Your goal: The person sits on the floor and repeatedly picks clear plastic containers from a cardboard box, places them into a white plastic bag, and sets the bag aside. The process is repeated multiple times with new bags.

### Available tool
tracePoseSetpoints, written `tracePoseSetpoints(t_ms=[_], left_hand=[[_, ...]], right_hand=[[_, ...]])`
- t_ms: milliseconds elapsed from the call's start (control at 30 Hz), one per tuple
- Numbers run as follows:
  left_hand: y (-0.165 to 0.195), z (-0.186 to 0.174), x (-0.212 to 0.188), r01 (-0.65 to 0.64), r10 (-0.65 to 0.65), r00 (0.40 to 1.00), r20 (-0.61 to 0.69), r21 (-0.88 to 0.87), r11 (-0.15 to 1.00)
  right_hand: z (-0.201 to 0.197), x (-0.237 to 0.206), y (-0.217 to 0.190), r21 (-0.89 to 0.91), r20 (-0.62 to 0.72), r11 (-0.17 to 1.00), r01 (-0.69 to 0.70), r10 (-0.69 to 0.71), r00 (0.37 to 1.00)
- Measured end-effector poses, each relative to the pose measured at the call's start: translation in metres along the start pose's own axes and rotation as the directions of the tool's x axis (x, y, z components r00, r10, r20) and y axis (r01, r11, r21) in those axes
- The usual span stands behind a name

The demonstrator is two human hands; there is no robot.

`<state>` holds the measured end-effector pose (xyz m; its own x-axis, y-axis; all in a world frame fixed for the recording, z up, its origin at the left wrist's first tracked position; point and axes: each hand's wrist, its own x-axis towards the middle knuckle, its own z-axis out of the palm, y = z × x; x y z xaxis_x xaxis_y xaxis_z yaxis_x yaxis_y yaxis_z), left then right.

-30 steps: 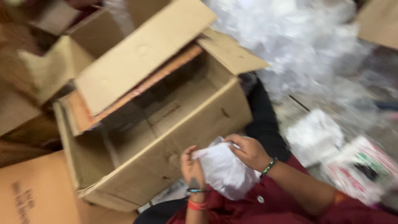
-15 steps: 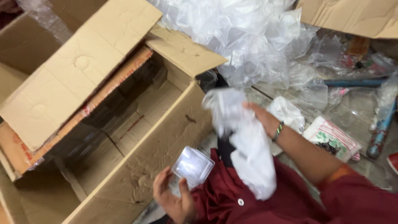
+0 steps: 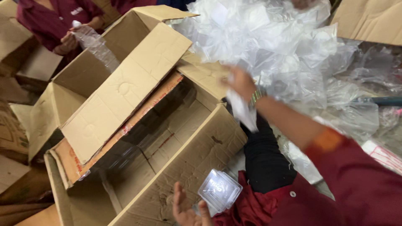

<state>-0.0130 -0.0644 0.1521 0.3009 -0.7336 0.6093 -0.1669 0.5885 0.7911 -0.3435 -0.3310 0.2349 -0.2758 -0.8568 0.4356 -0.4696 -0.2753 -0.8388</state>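
My left hand [image 3: 189,211] is low at the bottom edge, holding a small clear plastic clamshell case [image 3: 219,191] against the outer wall of a big open cardboard box [image 3: 188,163]. My right hand [image 3: 239,83] is stretched out over the box's far corner, gripping a white plastic bag [image 3: 244,111] that hangs down from it. Just beyond that hand lies a large heap of clear plastic bags [image 3: 272,46].
Another person in a maroon shirt [image 3: 50,21] sits at the top left, their hands on a clear wrapper [image 3: 94,42]. A second open cardboard box [image 3: 83,79] stands behind mine. More cardboard [image 3: 368,21] lies at the top right, printed packets [image 3: 385,155] at the right.
My right hand has swung the white bag away from my lap, up towards the plastic heap. My left hand with the clear case has stayed low by the box wall.
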Motion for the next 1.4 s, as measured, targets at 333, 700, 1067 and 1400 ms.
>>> tracePoseSetpoints(t_ms=[333, 700, 1067, 1400], left_hand=[[0.054, 0.012, -0.024, 0.409, -0.416, 0.818, 0.398, 0.108, 0.906], [0.098, -0.019, -0.008, 0.18, -0.243, 0.886, 0.395, 0.189, 0.965], [0.099, -0.024, -0.014, 0.32, -0.328, 0.862, 0.386, 0.088, 0.943], [0.059, -0.044, -0.011, 0.681, -0.599, 0.57, 0.563, -0.731, -0.04]], right_hand=[[-0.037, -0.298, -0.154, 0.518, 0.378, 0.852, 0.077, -0.309, 0.873], [-0.018, -0.339, -0.127, 0.371, 0.35, 0.923, -0.097, -0.042, 0.936], [-0.02, -0.337, -0.099, 0.69, 0.723, 0.093, -0.718, -0.034, 0.69], [-0.041, -0.298, -0.086, 0.188, 0.925, 0.601, -0.777, 0.157, 0.345]])
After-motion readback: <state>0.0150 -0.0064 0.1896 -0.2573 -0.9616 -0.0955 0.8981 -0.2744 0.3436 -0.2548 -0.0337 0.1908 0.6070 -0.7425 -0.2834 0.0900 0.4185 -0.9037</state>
